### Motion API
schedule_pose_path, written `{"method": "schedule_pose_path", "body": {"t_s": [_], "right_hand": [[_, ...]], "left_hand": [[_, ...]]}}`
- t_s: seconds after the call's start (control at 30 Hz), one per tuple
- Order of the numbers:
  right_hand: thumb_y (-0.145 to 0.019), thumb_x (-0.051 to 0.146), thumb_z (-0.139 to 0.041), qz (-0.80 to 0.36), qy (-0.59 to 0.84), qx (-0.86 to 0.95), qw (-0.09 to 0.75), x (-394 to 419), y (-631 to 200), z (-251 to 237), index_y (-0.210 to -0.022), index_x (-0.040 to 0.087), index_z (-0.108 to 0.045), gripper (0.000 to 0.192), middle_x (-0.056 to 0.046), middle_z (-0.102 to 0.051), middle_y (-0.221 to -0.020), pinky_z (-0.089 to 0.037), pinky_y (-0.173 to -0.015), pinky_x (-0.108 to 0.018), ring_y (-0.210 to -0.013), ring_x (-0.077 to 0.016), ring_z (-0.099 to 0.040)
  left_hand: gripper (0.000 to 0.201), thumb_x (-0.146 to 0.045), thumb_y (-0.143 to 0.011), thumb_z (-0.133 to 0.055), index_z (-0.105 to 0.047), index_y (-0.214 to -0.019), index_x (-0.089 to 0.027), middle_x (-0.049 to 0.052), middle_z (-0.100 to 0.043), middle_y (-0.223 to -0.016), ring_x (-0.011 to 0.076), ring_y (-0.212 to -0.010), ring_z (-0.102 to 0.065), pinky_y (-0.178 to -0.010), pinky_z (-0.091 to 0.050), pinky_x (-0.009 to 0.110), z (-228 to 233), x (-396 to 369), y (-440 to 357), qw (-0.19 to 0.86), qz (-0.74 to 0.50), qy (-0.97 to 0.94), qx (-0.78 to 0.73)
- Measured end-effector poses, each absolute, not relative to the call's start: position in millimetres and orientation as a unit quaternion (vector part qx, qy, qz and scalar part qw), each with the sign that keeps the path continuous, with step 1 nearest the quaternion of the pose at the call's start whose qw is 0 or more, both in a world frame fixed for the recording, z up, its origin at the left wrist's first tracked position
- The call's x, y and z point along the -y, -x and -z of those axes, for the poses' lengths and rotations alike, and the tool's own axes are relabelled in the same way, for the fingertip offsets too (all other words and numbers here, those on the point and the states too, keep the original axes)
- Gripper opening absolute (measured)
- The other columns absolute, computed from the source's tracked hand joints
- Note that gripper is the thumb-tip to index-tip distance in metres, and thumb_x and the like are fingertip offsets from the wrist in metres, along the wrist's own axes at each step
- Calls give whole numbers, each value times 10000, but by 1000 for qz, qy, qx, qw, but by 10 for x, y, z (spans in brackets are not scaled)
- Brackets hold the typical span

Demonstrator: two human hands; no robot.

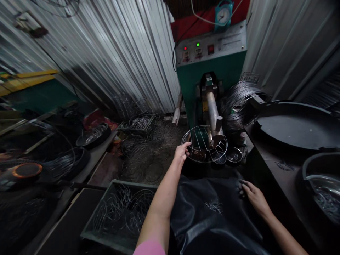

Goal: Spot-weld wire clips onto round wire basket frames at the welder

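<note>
A round wire rack [199,141] with parallel cross wires hangs at the end of the machine's metal arm [213,109]. My left hand [182,151] grips the rack's left rim, with the index finger laid along it. Over my lap lies a black apron [193,216], and a small heap of short wire pieces [214,207] rests on it. My right hand [252,194] is at the apron's right edge with curled fingers. Its fingertips are dark and blurred, so what they hold cannot be made out.
Ahead stands a green machine [209,46] with lit indicators. A wire coil [244,102] is beside it. To the right are a wide black pan [300,124] and a tub [316,170] of small metal pieces. A crate [114,226] of wire rings sits at left.
</note>
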State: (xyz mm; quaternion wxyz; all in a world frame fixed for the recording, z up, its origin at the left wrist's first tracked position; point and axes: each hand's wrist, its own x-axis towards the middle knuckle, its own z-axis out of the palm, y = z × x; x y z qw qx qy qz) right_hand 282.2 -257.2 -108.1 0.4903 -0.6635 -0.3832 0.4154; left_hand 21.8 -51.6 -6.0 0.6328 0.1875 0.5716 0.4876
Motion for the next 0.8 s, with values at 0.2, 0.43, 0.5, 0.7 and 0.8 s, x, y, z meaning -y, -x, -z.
{"method": "schedule_pose_path", "body": {"t_s": [0.2,0.43,0.5,0.7,0.8], "right_hand": [[-672,493,-591,-354,684,452,451,2591,-2814,1043,-780,224,-643,294,-7,-632,-560,-489,-459,-315,-483,-208,-592],[-796,484,-559,-396,565,473,547,2078,-2170,213,-942,193,-593,326,-72,-677,-869,-530,-635,-296,-699,-189,-646],[-789,503,-561,-431,533,493,536,1905,-1930,76,-915,182,-595,347,-79,-676,-856,-523,-573,-283,-668,-185,-641],[-760,517,-562,-406,564,511,506,1707,-1759,108,-860,167,-604,367,-51,-657,-677,-460,-444,-254,-545,-167,-597],[-772,510,-549,-378,579,522,500,1713,-1874,101,-860,175,-614,353,-31,-641,-603,-446,-431,-263,-468,-152,-551]], "left_hand": [[282,-246,-546,-772,-526,-639,-147,-50,-444,-547,60,-430,-408,-402,-360,206,-7,410,-96,659,-429,-220,-577],[292,-122,-520,-694,-410,-573,-162,-96,-301,-482,7,-382,-227,-343,-130,145,19,579,-124,638,-485,-189,-568],[283,-139,-518,-693,-431,-619,-165,-95,-315,-491,15,-387,-257,-341,-151,144,49,715,-158,621,-507,-171,-573],[379,-153,-487,-726,-457,-754,-172,-92,-394,-543,13,-396,-289,-347,-173,142,29,882,-274,601,-554,-176,-549],[423,-160,-482,-740,-449,-788,-181,-95,-409,-549,18,-396,-314,-351,-179,144,12,873,-339,606,-558,-172,-541]]}}
